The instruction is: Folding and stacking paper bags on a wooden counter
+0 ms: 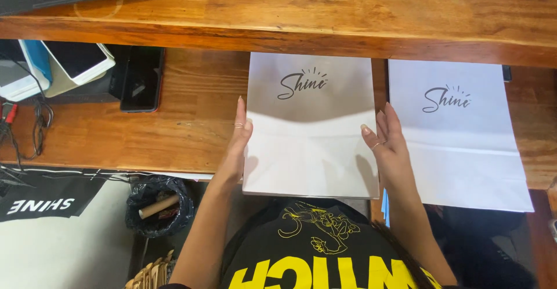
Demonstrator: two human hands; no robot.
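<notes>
left hand [237,144] – right hand [387,144] | fingers flat, flanking white paper bag [309,144] | contents seemingly none

I wear a black T-shirt [316,248] with yellow line art and block lettering; thin rings sit on my left hand [238,135] and right hand [386,144]; forearms bare.

Two paper bags are laid flat on the lower desk shelf [174,126], one paper bag [310,126] left of the other bag [461,138]. The left hand [238,141] is pressed against the first bag's left edge, the right hand [389,144] against its right edge, between both bags. A phone [141,77] is placed far left, a bin [158,205] below.
</notes>
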